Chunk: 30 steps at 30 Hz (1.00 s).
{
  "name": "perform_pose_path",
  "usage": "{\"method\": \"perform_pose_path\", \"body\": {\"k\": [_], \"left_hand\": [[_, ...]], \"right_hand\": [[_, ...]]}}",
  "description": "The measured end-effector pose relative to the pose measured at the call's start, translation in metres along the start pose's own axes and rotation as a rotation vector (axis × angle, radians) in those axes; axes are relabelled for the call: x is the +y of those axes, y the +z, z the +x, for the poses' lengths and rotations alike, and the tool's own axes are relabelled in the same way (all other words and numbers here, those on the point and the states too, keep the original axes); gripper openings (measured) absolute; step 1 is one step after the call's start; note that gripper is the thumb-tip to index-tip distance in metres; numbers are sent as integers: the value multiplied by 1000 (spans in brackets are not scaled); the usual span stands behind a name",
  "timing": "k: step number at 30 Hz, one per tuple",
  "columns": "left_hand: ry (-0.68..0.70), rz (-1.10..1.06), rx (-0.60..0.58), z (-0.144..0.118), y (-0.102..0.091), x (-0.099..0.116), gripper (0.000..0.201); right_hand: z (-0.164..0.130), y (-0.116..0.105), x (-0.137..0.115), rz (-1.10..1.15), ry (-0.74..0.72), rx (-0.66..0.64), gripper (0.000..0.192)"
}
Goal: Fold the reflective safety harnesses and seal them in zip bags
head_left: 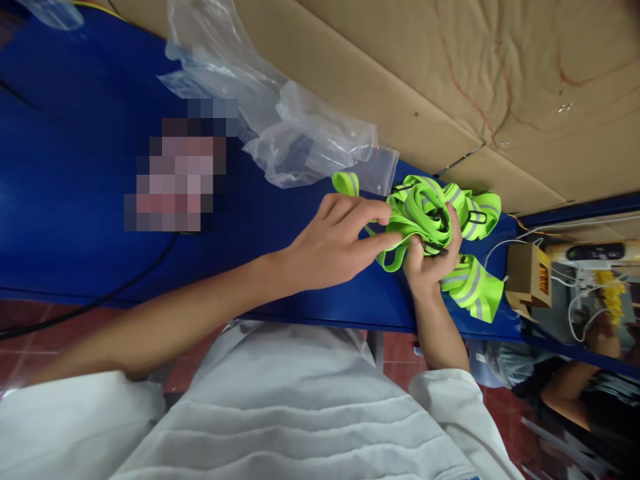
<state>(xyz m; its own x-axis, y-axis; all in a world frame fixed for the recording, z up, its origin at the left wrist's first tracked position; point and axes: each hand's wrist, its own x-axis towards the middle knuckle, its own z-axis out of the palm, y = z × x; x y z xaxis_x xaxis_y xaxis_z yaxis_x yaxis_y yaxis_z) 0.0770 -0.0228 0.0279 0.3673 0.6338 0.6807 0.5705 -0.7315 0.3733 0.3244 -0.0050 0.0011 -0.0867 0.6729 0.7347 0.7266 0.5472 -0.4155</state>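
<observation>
A coiled bundle of neon-green reflective strap (423,207) with grey stripes and black buckles is held above the blue table. My right hand (435,263) cups the bundle from its right and lower side, thumb in front and fingers behind. On the left, my left hand (345,233) has its fingertips closed on loops at the bundle's edge; the exact pinch is partly hidden. A loose strap end (346,183) sticks up behind my left fingers. More green straps (475,287) lie on the table just beyond my right hand, one with a black slider buckle (477,217).
Clear plastic bags (310,133) lie along the cardboard-covered wall (380,73). A black cable (125,280) crosses the table (280,220) at left, near a blurred patch. At right stand a small cardboard box (525,277), white wires and another person's arm (570,393).
</observation>
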Motion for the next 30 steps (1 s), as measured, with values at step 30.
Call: {"method": "perform_pose_path", "body": {"k": [30], "left_hand": [[-143,-5,-46,-8,3,-10,21]], "right_hand": [[-6,9,-7,64,-26,-223,71]]}}
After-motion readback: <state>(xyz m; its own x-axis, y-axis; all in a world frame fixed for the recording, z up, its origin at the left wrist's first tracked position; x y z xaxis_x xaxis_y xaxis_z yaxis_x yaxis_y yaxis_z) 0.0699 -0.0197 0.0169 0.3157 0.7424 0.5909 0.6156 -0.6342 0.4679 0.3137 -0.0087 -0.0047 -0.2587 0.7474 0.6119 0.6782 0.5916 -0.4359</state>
